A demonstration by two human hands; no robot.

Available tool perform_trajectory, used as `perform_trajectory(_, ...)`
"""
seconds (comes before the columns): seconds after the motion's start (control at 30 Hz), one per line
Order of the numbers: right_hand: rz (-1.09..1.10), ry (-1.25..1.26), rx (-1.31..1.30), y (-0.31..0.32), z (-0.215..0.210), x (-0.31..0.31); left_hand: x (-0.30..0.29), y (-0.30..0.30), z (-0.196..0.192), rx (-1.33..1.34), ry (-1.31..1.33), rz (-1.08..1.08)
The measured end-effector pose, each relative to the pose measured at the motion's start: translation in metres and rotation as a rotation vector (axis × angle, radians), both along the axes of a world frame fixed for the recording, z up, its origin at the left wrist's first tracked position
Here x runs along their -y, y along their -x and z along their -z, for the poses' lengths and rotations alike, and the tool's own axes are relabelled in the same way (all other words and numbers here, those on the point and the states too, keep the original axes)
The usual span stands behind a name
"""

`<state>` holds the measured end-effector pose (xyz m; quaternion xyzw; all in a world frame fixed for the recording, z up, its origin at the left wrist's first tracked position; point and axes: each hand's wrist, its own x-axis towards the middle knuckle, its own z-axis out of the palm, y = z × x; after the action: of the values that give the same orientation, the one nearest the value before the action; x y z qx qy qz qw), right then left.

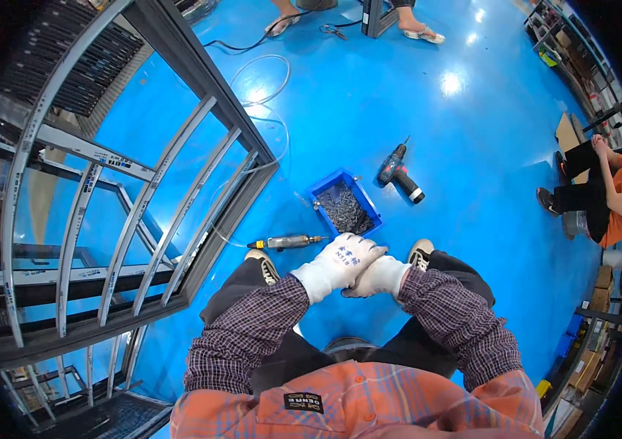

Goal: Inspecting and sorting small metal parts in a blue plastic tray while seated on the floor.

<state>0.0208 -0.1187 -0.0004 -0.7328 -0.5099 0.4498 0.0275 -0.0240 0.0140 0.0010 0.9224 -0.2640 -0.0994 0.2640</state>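
Observation:
Both hands wear white knit gloves and are together in front of me, between my knees. My left hand lies over the fingers of my right hand, closed on it. The right hand's fingers curl underneath, partly covered, so what they hold, if anything, is hidden. Just beyond the hands stands a blue plastic box with many small grey screws inside. A pneumatic screwdriver with a thin air hose lies left of the hands. Farther right, a cordless drill rests on the floor.
A large dark metal frame with pale bars stands at my left. The clear hose loops across the blue floor. At the right sits a person, near shelves and boxes. Another person's feet show at the far side.

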Motion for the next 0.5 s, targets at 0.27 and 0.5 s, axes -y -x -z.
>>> perform_trajectory(0.27,-0.020,0.149,-0.024,-0.001,-0.013,-0.010,0.000,0.000,0.001,-0.007,-0.026,0.001)
perform_trajectory(0.5,-0.027,0.071,0.007,0.001,0.005,-0.002,0.000,0.000,0.006,0.034,-0.024,0.011)
